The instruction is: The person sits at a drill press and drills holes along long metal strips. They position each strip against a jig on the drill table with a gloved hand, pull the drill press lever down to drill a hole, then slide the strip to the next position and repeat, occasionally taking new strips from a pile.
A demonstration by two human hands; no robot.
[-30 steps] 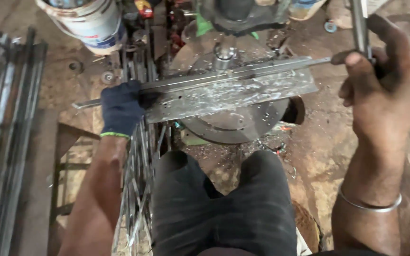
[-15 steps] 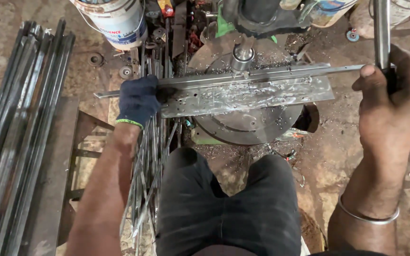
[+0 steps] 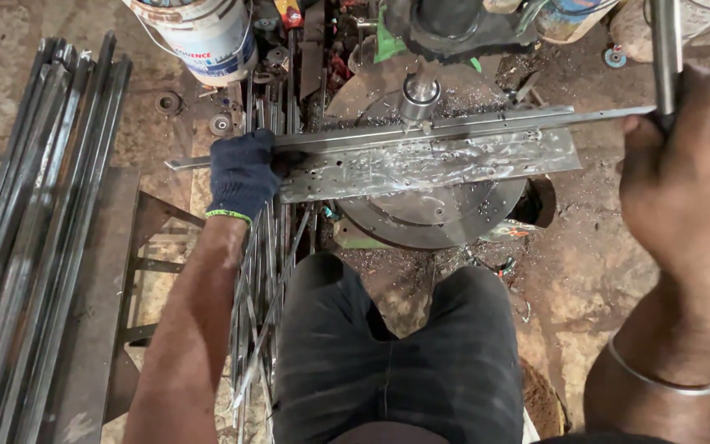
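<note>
Head-worn camera, looking steeply down, close in.
Round drill table [image 3: 437, 218] sits toward 12 o'clock, the person's knees [image 3: 396, 345] at 6.

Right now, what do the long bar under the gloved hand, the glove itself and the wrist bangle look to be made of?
Long bar: bare steel by its look, grey with a dull sheen and bright shavings around it. Glove on the left hand: dark knitted fabric, green-edged cuff. Bangle on the right wrist: thin silvery metal, polished, alloy unclear.
</note>
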